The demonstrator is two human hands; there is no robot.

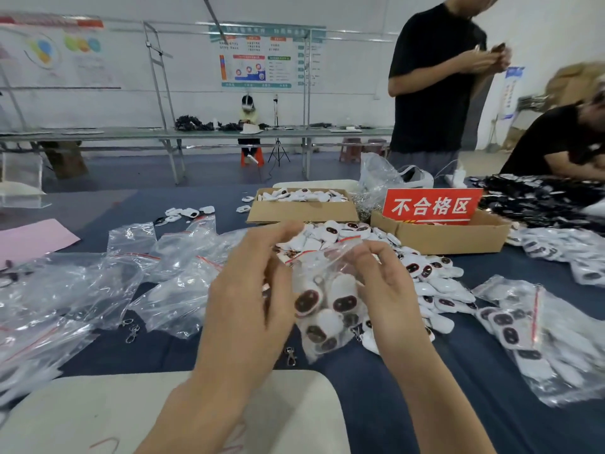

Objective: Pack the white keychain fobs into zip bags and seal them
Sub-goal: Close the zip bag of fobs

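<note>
- Bench w/ dark blue cover in a workshop rm; long tables and wall posters behind.
- On the bench: empty zip bags at left, filled bags at right, a cardboard box of fobs, and a 2nd box w/ a red sign.
- Loose pile of white keychain fobs lies just behind the right hand.
- Zip bag w/ several fobs inside hangs between both hands, off the bench.
- Left hand: fingers curled, pinching the bag's top-left edge by the red zip strip.
- Right hand: fingers bent, pinching the top-right edge.
- Can't tell if the strip is sealed.
</note>
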